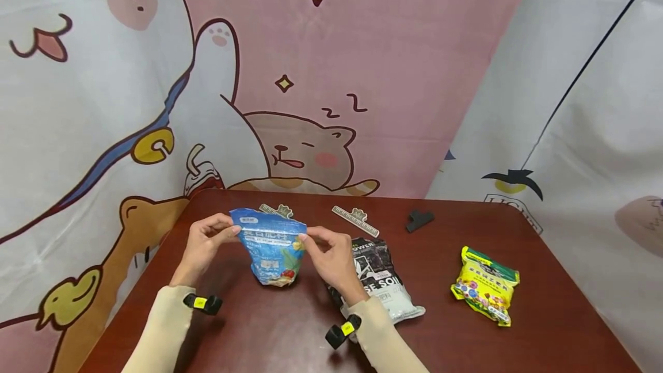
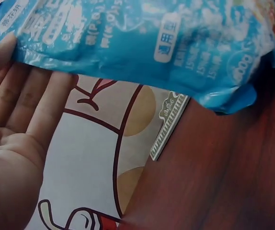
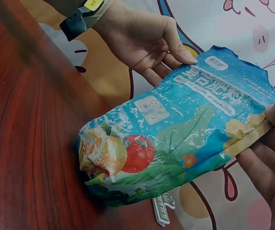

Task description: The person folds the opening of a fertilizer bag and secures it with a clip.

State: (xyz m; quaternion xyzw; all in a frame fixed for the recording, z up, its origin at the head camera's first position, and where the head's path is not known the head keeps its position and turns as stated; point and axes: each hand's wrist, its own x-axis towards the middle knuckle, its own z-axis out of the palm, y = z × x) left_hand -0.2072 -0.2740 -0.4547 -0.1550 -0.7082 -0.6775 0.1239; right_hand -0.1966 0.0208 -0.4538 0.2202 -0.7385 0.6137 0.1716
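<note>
A blue pouch (image 1: 271, 249) with fruit and vegetable pictures is held upright by its top corners over the table's left half. My left hand (image 1: 204, 243) pinches the upper left corner between thumb and fingers. At the opposite corner, my right hand (image 1: 331, 255) pinches the edge the same way. Seen from the right wrist, the pouch (image 3: 171, 129) shows a tomato picture near its bottom, and its top edge looks uneven. The left wrist view has the thumb on one face of the pouch (image 2: 142, 43) and the fingers (image 2: 46, 103) behind it.
A black and white soil bag (image 1: 385, 286) lies partly behind my right forearm. Farther right is a yellow and green packet (image 1: 487, 286). Along the back lie two pale ruler-like clips (image 1: 357, 220) and a black clip (image 1: 418, 220). A patterned cloth (image 1: 388, 73) hangs behind the table (image 1: 440, 332).
</note>
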